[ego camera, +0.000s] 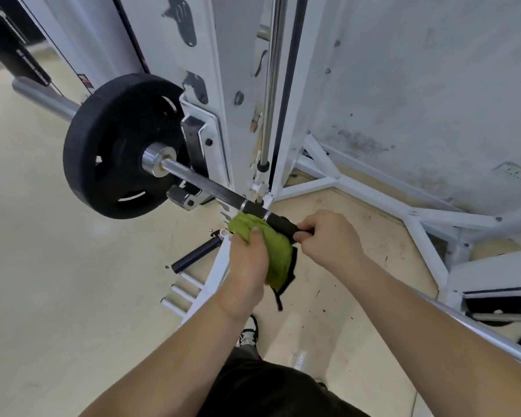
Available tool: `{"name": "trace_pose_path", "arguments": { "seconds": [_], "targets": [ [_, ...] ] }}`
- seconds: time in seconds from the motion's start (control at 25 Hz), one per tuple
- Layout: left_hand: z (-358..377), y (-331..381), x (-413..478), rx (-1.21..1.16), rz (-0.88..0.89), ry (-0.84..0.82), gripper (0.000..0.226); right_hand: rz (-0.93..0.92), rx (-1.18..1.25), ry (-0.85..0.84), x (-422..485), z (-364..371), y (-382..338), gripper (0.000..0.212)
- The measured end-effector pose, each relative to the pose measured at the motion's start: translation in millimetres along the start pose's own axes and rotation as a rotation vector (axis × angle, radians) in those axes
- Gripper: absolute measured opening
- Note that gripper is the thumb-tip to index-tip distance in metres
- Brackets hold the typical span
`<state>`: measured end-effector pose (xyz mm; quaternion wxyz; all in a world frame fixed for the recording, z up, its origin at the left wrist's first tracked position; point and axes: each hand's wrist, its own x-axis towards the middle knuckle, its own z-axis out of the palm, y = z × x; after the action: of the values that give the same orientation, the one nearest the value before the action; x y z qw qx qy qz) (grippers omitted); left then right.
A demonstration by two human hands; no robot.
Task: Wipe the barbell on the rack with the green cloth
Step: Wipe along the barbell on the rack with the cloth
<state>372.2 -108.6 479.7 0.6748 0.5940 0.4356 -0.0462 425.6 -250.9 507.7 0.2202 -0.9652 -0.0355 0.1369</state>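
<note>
The barbell (199, 181) lies across the white rack (220, 70); it is stiff and heavy, and looks steady enough for firm rubbing. The green cloth (278, 257), soft and limp, is bunched against the bar and gripped by the left hand (247, 260). The right hand (328, 239) clamps the bar just beside it. A black weight plate (115, 145) further along the bar and the rack upright would likely cut long strokes short.

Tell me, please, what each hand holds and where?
The left hand grips the green cloth by its bunched top; the right hand grips the barbell on its dark shaft.
</note>
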Motion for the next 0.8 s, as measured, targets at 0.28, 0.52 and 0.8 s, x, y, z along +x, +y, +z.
{"name": "trace_pose_path", "arguments": {
  "seconds": [0.28, 0.52, 0.8],
  "targets": [
    [1.8, 14.3, 30.9, -0.531, -0.185, -0.118, 0.034, 0.060, 0.073, 0.004, -0.5, 4.6, 1.7, 0.018],
    [0.2, -4.7, -24.6, -0.299, -0.334, -0.298, 0.021, 0.093, 0.402, 0.060, -12.3, -25.6, 35.6, 0.023],
    [26.1, 54.0, -15.2, 0.907, 0.840, -0.100, 0.013, 0.163, 0.456, 0.119, -47.3, -46.6, 93.8, 0.026]
  ]
}}
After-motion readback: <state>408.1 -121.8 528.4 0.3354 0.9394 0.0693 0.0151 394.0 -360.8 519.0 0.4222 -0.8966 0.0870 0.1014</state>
